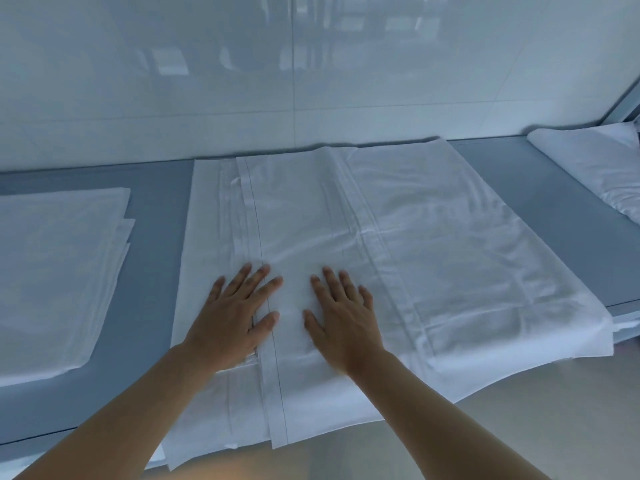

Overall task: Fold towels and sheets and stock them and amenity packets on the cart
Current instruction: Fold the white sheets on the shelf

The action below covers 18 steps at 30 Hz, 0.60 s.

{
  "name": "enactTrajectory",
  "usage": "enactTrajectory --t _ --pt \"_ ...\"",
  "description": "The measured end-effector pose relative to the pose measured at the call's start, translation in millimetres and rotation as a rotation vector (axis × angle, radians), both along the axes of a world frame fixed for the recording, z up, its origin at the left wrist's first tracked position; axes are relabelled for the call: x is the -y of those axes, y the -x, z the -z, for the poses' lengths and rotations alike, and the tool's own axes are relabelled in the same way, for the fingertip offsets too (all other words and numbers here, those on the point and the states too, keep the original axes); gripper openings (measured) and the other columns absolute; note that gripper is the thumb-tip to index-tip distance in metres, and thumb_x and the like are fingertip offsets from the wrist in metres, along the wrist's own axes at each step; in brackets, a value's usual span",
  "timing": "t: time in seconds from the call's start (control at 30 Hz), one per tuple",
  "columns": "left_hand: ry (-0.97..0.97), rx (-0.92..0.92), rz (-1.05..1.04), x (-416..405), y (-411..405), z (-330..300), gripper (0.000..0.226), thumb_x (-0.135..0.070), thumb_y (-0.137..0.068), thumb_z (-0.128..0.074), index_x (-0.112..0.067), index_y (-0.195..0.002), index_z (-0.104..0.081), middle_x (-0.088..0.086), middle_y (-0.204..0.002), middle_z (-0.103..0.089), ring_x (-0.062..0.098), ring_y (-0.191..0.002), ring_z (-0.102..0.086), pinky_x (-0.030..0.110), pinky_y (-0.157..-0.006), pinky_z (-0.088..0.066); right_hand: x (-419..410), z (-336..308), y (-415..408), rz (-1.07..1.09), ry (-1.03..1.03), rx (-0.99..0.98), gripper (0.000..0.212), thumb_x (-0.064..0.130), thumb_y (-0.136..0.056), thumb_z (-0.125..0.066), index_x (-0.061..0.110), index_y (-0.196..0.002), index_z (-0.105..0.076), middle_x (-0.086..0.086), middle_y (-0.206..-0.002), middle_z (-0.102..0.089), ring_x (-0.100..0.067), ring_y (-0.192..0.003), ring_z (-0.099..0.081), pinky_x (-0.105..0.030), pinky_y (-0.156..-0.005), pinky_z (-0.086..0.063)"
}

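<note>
Head view: left hand (232,313) and right hand (341,322) press flat (fingers spread) on the white sheet (398,244).

White sheet (398,244) flat on table (540,188)

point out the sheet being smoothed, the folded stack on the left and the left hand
sheet being smoothed (433,237), head view, on its bare right half
folded stack (59,271), head view, on the middle of its top layer
left hand (232,317), head view, on the back of the hand
</note>
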<state>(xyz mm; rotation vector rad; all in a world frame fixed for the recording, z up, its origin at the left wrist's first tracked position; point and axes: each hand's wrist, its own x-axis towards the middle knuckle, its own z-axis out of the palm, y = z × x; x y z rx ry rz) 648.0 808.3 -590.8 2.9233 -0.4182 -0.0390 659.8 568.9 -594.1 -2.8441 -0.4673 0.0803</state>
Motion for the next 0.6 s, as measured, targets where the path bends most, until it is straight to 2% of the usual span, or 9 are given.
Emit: enactTrajectory --t 0.07,0.13,0.2,0.27,0.47,0.6 --pt "0.017 -0.018 -0.014 -1 3 -3 0.068 -0.067 -0.098 -0.016 -0.045 -0.162 -0.014 -0.018 -0.171 0.002 0.009 -0.158 0.011 0.050 -0.128 -0.009 17 -7 -11 -0.003 -0.022 0.053 0.071 0.057 -0.100 -0.023 0.025 -0.164 -0.022 0.000 -0.173 -0.011 -0.022 -0.159 -0.012 -0.045 -0.124 -0.018" --pt "0.007 -0.029 -0.068 10 2 -7 0.068 -0.065 -0.098 -0.019 -0.041 -0.161 -0.022 -0.015 -0.171 -0.006 0.011 -0.159 0.004 0.053 -0.128 -0.011 43 -11 -29 0.032 0.006 0.108 0.066 0.051 -0.102 -0.033 0.025 -0.162 -0.028 0.000 -0.172 -0.015 -0.021 -0.158 -0.015 -0.044 -0.123 -0.019" --pt "-0.010 -0.003 -0.115 29 -1 -13 0.063 -0.057 -0.102 -0.025 -0.031 -0.159 -0.034 -0.008 -0.170 -0.021 0.016 -0.159 -0.008 0.055 -0.126 -0.014 69 -13 -49 0.078 0.036 0.083 0.065 0.049 -0.104 -0.037 0.027 -0.163 -0.023 0.002 -0.173 -0.010 -0.020 -0.159 -0.008 -0.047 -0.125 -0.014" --pt "-0.001 0.028 -0.105 57 -6 -18 0.059 -0.051 -0.104 -0.028 -0.025 -0.157 -0.037 -0.005 -0.169 -0.026 0.017 -0.159 -0.012 0.057 -0.125 -0.017 92 -12 -63 0.105 0.021 0.007 0.067 0.051 -0.105 -0.037 0.030 -0.165 -0.015 0.004 -0.173 -0.006 -0.019 -0.159 -0.004 -0.048 -0.127 -0.010" --pt "0.049 0.018 -0.019 175 -47 -17 0.065 -0.054 -0.104 -0.027 -0.027 -0.163 -0.020 -0.005 -0.172 -0.011 0.020 -0.159 -0.007 0.058 -0.124 -0.017 140 -3 -65 0.004 -0.005 -0.014 0.067 0.060 -0.105 -0.021 0.034 -0.165 -0.009 0.009 -0.173 -0.001 -0.012 -0.159 0.003 -0.042 -0.129 0.000" --pt "-0.011 -0.007 -0.113 213 -62 2 0.069 -0.060 -0.103 -0.020 -0.031 -0.164 -0.007 -0.008 -0.173 0.000 0.018 -0.160 0.000 0.058 -0.125 -0.010 192 0 -78 0.034 0.054 0.029 0.065 0.056 -0.106 -0.026 0.034 -0.165 -0.010 0.010 -0.173 -0.001 -0.012 -0.159 0.002 -0.043 -0.128 -0.003"
